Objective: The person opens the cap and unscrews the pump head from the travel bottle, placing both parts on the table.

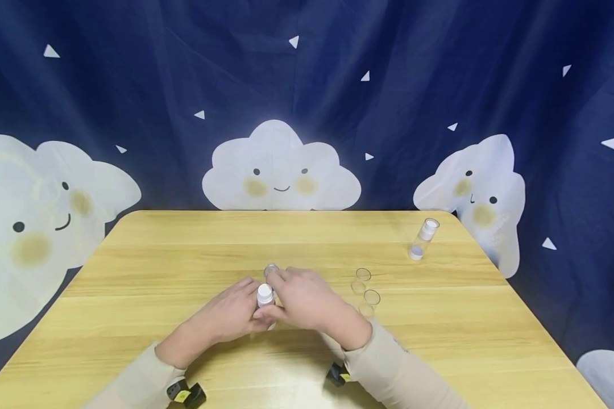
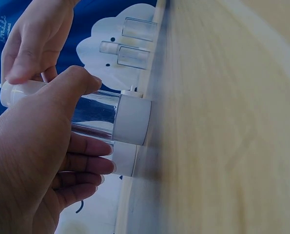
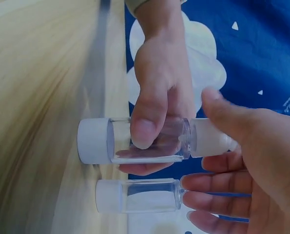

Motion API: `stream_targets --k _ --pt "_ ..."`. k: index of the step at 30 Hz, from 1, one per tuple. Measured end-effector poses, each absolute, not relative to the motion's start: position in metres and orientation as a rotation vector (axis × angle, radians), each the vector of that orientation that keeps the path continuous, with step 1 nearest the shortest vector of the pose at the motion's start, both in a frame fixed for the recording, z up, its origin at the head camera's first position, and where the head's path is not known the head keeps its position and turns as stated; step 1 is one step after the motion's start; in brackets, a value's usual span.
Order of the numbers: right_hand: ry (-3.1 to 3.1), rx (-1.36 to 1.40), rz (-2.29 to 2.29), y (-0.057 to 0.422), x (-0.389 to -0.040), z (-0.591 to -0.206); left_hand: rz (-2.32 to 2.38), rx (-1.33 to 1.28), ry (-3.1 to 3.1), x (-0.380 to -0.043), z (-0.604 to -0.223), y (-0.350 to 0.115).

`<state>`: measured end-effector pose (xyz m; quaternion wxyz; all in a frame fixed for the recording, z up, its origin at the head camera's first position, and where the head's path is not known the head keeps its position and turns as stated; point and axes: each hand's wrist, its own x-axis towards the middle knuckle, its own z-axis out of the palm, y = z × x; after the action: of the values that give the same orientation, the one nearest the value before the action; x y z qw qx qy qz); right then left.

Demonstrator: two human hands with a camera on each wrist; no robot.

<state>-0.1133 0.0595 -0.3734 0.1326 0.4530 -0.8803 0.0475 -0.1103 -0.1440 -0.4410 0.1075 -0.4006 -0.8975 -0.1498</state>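
Left hand (image 1: 232,315): grips a clear bottle (image 2: 103,117) by its body, thumb on one side and fingers (image 2: 88,146) curled round the other; the bottle stands upright on its white base near the middle of the desk (image 1: 133,272).
Right hand (image 1: 299,298): closes over the white top (image 1: 265,293) of the same bottle, thumb and fingers pinching it from above.
Held bottle: transparent wall, white base cap touching the wood, white pump-like top under the right hand's fingers (image 3: 208,187).
Second bottle (image 3: 137,196): same build, stands just behind the held one on the desk, touching or nearly touching the right hand's fingertips; the head view shows only its rim past the knuckles.
Clear caps (image 1: 365,292): two small transparent cylinders lie on the desk just right of the right hand, close to each other.
Far bottle (image 1: 423,239): another clear bottle with white ends stands tilted in view near the desk's far right corner, well apart from the hands.
Setting: pale wooden desk before a dark blue curtain (image 1: 389,85) printed with smiling white clouds; beige sleeves (image 1: 404,375) cover both forearms.
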Motion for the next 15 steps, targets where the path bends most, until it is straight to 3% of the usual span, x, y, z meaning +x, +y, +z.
stream_targets --k 15 --pt "-2.646 1.366 0.227 0.061 -0.1114 -0.3683 -0.408 -1.167 -2.657 -0.1098 -0.4404 -0.1426"
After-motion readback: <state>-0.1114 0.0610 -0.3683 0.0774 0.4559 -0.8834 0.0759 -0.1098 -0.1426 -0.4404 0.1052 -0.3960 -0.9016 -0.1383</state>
